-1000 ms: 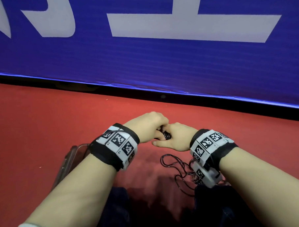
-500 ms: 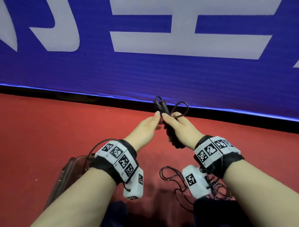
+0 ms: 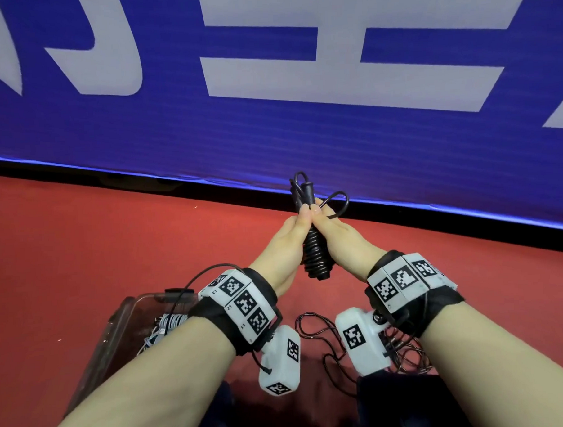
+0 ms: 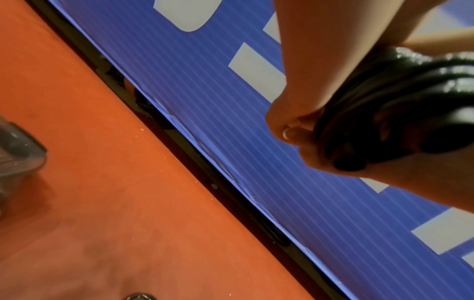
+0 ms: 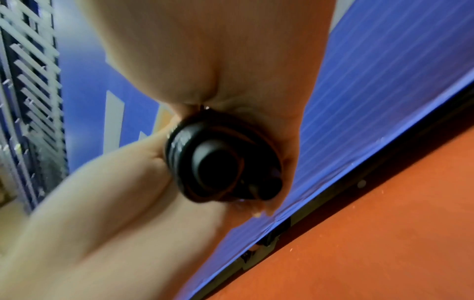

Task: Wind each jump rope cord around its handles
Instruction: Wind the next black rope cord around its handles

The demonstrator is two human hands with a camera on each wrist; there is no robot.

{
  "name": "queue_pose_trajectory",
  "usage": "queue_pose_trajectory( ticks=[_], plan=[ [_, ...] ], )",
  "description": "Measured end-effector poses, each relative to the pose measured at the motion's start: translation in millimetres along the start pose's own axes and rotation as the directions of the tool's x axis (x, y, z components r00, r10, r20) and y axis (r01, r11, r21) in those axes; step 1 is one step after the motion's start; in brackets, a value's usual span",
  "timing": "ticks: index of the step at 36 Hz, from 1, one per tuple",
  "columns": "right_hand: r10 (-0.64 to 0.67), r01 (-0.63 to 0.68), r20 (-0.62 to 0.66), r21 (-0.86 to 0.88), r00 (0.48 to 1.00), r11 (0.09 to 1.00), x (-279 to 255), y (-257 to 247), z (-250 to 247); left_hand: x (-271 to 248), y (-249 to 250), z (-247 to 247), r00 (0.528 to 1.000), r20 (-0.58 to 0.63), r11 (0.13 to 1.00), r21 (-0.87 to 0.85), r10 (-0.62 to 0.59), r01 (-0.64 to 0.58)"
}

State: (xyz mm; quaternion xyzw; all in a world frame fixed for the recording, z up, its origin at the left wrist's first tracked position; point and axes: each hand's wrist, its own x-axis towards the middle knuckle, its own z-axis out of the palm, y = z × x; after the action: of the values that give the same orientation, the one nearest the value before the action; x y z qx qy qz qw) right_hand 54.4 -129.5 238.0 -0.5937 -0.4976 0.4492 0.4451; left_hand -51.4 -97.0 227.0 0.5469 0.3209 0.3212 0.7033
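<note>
A black jump rope [image 3: 314, 249] stands upright between my two hands, its cord coiled in tight turns round the paired handles. My left hand [image 3: 287, 235] holds it from the left and my right hand [image 3: 334, 235] from the right, fingertips meeting near the top. A loose cord loop [image 3: 336, 199] sticks out above my right fingers. The left wrist view shows the coils [image 4: 400, 97] pressed against my fingers. The right wrist view shows the handle butt ends [image 5: 218, 164] ringed by cord, gripped in my palm. More loose black cord [image 3: 324, 334] lies on the floor under my wrists.
A clear plastic box [image 3: 124, 330] with pale cords inside sits on the red floor [image 3: 82, 254] at the lower left. A blue banner wall [image 3: 270, 133] with white lettering runs across the back, above a black base strip. My dark trouser legs fill the bottom edge.
Both hands rose from low over the floor, tipping the wound rope upright. Since half a second ago the fingers have closed tighter together round its upper part.
</note>
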Motion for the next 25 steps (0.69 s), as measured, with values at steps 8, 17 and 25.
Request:
queue_pose_trajectory(
  ticks=[8, 17, 25],
  plan=[
    [0.045, -0.045, 0.025, -0.024, 0.999, 0.999, 1, -14, -4, 3, 9, -4, 0.999, 0.021, 0.998, 0.056, 0.029, -0.031],
    [0.023, -0.021, -0.067, 0.017, 0.997, 1.000, 3, -16, -2, 4, 15, -6, 0.999, -0.047, 0.994, 0.113, 0.016, -0.011],
    [0.100, 0.037, -0.308, 0.411, 0.946, 0.911, 1, -15, 0, 14, 3, -13, 0.993, -0.116, 0.974, 0.226, 0.037, -0.010]
  ],
)
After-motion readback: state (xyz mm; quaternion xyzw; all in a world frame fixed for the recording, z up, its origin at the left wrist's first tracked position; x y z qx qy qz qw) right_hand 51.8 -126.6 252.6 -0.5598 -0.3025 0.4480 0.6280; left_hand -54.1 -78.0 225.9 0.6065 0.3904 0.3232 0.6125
